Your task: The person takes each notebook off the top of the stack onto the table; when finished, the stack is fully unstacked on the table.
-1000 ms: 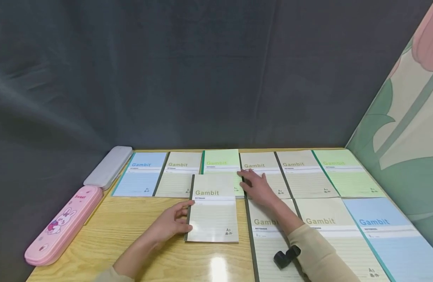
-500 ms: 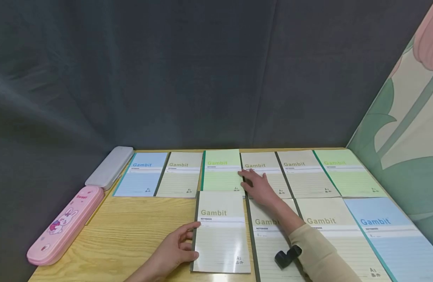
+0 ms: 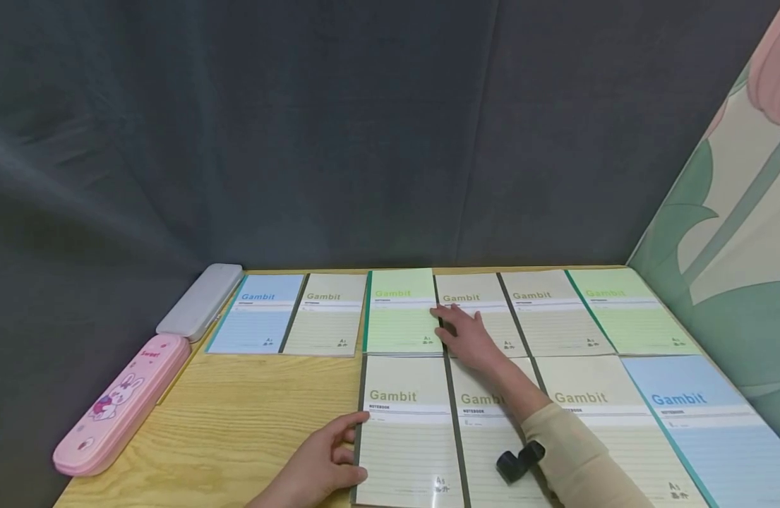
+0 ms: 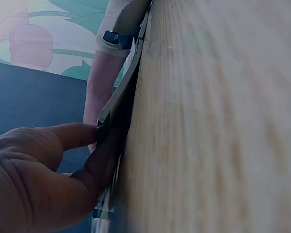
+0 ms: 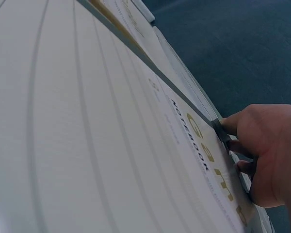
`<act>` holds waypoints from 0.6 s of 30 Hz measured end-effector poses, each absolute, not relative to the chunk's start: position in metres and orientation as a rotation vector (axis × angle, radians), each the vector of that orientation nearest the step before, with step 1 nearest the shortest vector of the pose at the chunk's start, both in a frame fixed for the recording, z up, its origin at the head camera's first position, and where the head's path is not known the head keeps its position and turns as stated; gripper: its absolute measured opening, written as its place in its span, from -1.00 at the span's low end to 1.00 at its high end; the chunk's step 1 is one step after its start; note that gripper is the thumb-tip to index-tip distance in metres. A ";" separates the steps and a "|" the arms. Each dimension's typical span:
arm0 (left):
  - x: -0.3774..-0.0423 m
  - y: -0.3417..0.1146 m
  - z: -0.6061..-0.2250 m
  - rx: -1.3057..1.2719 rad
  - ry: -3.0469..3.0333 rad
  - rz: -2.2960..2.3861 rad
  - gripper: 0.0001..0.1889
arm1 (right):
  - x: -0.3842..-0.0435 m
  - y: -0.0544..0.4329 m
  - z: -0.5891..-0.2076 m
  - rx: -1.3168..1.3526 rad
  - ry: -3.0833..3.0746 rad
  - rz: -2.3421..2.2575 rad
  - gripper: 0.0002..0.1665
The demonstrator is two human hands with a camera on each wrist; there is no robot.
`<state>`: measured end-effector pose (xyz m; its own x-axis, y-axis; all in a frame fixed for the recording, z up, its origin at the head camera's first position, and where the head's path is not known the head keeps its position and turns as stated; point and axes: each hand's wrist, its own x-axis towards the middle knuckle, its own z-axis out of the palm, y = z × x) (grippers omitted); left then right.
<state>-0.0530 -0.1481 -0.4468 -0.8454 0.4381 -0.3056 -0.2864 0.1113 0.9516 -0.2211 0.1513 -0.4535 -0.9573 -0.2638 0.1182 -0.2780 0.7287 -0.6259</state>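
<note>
My left hand (image 3: 320, 462) pinches the dark spine edge of a cream Gambit notebook (image 3: 405, 451), the leftmost of the front row. In the left wrist view that notebook's edge (image 4: 120, 92) stands slightly off the wood, with fingers partly hidden beneath it. My right hand (image 3: 471, 342) rests at the back row, its fingertips touching where a green notebook (image 3: 399, 321) meets a cream notebook (image 3: 504, 331). Under the right forearm lies another cream notebook (image 3: 491, 451). The right wrist view shows the right hand (image 5: 271, 150) with bent fingers at a notebook's edge.
A blue notebook (image 3: 256, 317) and a cream one (image 3: 326, 324) lie at the back left. More notebooks fill the right side, including a blue one (image 3: 714, 430). A pink pencil case (image 3: 119, 409) and a white case (image 3: 199, 303) line the left edge. A dark curtain (image 3: 364, 141) stands behind.
My left hand has drawn the cream notebook toward me and a little right, off the green notebook into the front row. The right hand has stayed in place.
</note>
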 end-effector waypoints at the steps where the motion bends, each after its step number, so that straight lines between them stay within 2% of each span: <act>1: -0.053 -0.148 -0.446 0.161 1.884 1.768 -0.17 | -0.221 0.151 -0.453 0.455 -2.901 1.060 -0.43; 11: -0.070 -0.158 -0.434 0.486 2.413 1.202 -0.41 | -0.222 0.152 -0.455 0.485 -2.886 1.064 -0.43; 18: -0.106 -0.171 -0.435 0.398 2.306 1.506 -0.47 | -0.221 0.151 -0.455 0.478 -2.890 1.060 -0.43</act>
